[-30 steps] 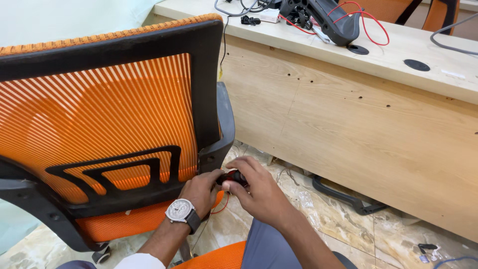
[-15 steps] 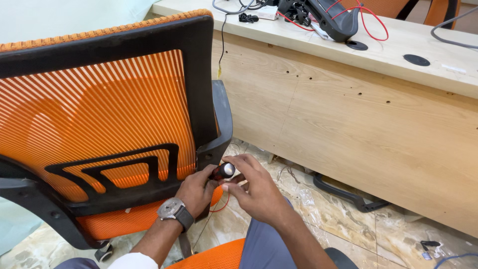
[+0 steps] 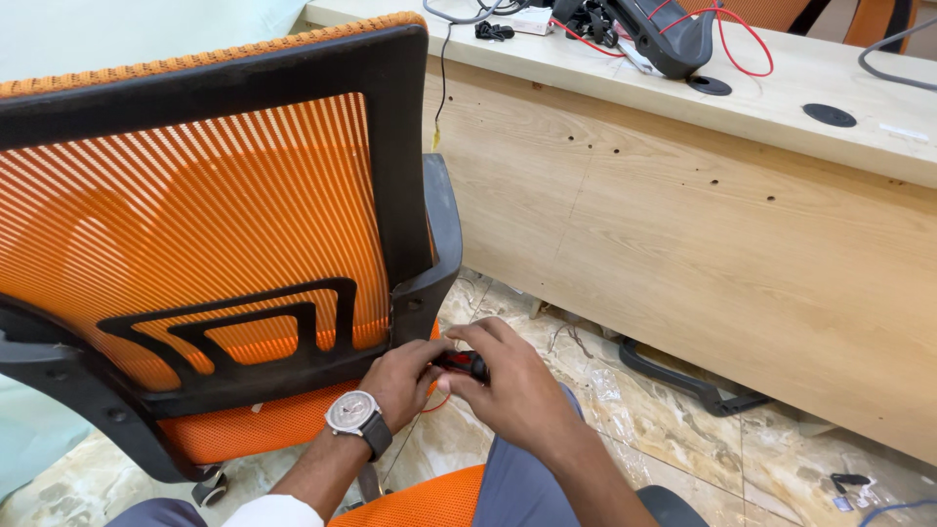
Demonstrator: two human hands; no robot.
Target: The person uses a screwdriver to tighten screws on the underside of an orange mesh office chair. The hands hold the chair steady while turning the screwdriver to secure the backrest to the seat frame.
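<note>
i am watching both hands working a small black part (image 3: pixel 463 365) low behind an orange mesh office chair (image 3: pixel 195 234), just beside its black armrest post (image 3: pixel 429 283). the left hand (image 3: pixel 405 376) is curling its fingers around the near end of the part, and the right hand (image 3: pixel 517 390) is pinching the other end between thumb and fingertips, so the piece is sitting between the two hands, above the marble floor (image 3: pixel 644 429) and well below the wooden desk (image 3: pixel 703 215). a thin red wire (image 3: pixel 436 402) is looping out beneath the left hand, apparently joined to the part.

in my judgement, doing this well is meaning keeping the left hand as the steady anchor while the right does the fine turning or pressing, holding the piece clear of the armrest post, and leaving slack in the wire so it is not pulling tight.

much is staying out of my reach: the fingers are covering most of the part, so i am not able to tell its shape or what it mates with. where the wire is ending is hidden under the hands. the wristwatch (image 3: pixel 356 415) is facing up, its dial too small to read. the dark device with red wires on the desk top (image 3: pixel 673 34) is being cut off by the upper edge.
</note>
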